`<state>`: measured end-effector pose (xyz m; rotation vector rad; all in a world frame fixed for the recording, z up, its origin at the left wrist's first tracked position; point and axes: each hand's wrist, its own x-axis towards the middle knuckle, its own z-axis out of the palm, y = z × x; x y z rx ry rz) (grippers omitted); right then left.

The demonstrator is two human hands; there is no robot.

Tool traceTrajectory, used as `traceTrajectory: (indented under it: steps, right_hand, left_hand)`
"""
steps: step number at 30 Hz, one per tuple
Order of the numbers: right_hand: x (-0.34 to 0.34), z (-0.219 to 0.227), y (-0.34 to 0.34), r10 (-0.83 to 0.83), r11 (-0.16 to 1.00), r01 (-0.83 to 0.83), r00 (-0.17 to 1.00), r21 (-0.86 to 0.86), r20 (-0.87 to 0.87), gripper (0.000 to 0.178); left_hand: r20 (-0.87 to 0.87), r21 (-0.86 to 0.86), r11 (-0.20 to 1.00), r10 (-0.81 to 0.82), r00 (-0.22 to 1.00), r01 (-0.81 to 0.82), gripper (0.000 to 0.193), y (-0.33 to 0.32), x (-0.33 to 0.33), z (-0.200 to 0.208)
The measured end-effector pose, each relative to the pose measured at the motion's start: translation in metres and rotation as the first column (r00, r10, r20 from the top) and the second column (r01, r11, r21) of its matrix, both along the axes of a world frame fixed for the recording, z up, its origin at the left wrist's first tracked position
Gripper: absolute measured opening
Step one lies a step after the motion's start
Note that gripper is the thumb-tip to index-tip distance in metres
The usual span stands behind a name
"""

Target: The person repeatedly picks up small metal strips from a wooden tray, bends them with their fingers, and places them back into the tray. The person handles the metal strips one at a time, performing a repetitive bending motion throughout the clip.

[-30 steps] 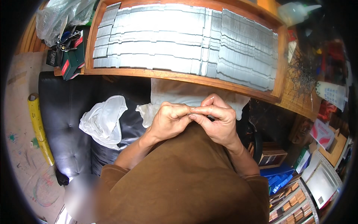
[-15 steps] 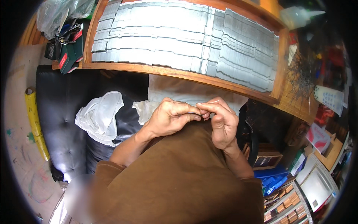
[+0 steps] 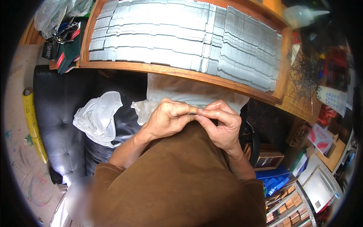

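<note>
My left hand (image 3: pixel 168 117) is closed, its thumb and bent fingers pinching a small thin piece with a shiny edge (image 3: pixel 193 113). From the other side my right hand (image 3: pixel 223 123) pinches at the same spot, thumb and fingertips touching those of the left. The fingers cover most of the piece, so its kind cannot be made out. Both hands are in front of my brown top, above a white cloth (image 3: pixel 166 87). Beyond them lies a wooden tray (image 3: pixel 151 68) packed with rows of thin grey metal-looking strips (image 3: pixel 159 34).
On a black padded seat (image 3: pixel 60 113) lies a crumpled white plastic bag (image 3: pixel 99 117). Small dark boxes (image 3: pixel 68 53) stand by the tray's left end. At right are a squeeze bottle (image 3: pixel 300 17), a pile of dark thin bits (image 3: pixel 304 77), a cup (image 3: pixel 332 99) and a shelf (image 3: pixel 291 206).
My right thumb has come up against the pinched piece, and the right fingers have shifted their hold. The left hand keeps its pinch. The whole view has shifted slightly.
</note>
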<state>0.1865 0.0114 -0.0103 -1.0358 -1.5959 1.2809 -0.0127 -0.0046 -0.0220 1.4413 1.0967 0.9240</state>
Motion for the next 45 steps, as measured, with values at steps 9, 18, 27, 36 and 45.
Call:
traceTrajectory:
  steps: [9, 18, 27, 36, 45]
  right_hand:
    - [0.0007, -0.0017, 0.0005, 0.004, 1.0, -0.005, 1.0, -0.013, -0.026, 0.019]
    - [0.0012, -0.0024, 0.0, 0.008, 1.0, -0.008, 1.0, 0.0, -0.015, 0.016]
    - [0.0002, -0.0011, -0.0014, -0.012, 1.0, 0.012, 0.999, -0.011, -0.042, 0.015]
    - [0.0002, 0.0031, 0.0003, -0.001, 0.995, -0.005, 0.998, 0.098, 0.06, 0.014]
    - [0.0036, 0.0063, -0.0003, -0.061, 0.988, 0.047, 0.994, 0.15, 0.091, 0.013]
  left_hand:
    - [-0.046, 0.005, 1.0, 0.008, 0.999, -0.008, 0.019, 0.0026, -0.0024, 0.007]
    - [-0.042, 0.006, 1.0, 0.009, 0.999, -0.008, 0.018, 0.0011, -0.0024, 0.0043]
    - [-0.028, 0.005, 1.0, 0.003, 1.0, -0.002, 0.019, 0.0022, -0.0024, 0.0066]
    - [-0.007, 0.034, 0.999, 0.014, 1.0, -0.014, 0.019, -0.0006, -0.0023, 0.0002]
    - [0.025, 0.001, 0.999, 0.043, 0.999, -0.043, 0.017, 0.0009, 0.0023, 0.0017]
